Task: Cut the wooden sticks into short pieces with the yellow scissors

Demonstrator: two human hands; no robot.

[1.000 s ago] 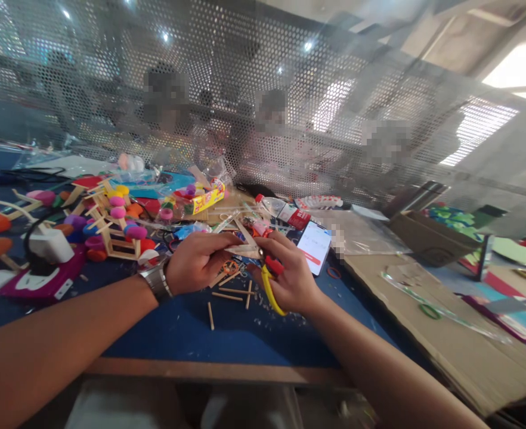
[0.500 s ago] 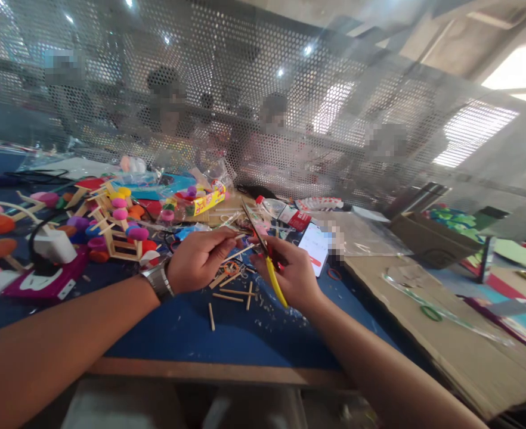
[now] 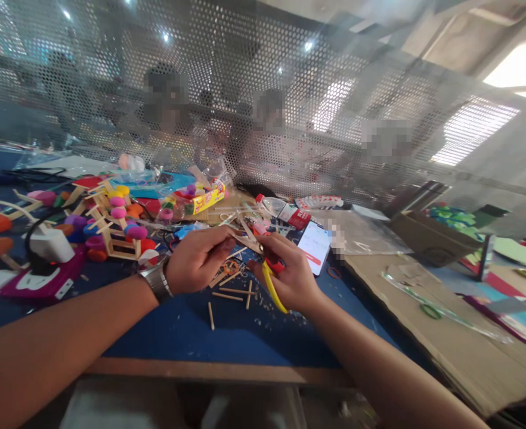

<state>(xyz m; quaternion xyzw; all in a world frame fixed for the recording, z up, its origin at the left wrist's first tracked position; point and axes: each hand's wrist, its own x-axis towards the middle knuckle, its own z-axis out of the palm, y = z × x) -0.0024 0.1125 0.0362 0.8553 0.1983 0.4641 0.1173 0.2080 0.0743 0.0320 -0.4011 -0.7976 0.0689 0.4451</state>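
Scissors (image 3: 274,290) with yellow and red handles are gripped in the right hand (image 3: 293,274), above the blue table (image 3: 173,336), and their metal blades are beside the left hand (image 3: 198,259). Half a second ago the blades were almost together; now they are spread into a V shape. The left hand has its fingers curled closed, but I cannot tell if something is pinched between them. Below lie thin, straight wooden sticks (image 3: 227,296), and a shiny metal watch (image 3: 156,281) is around the left wrist
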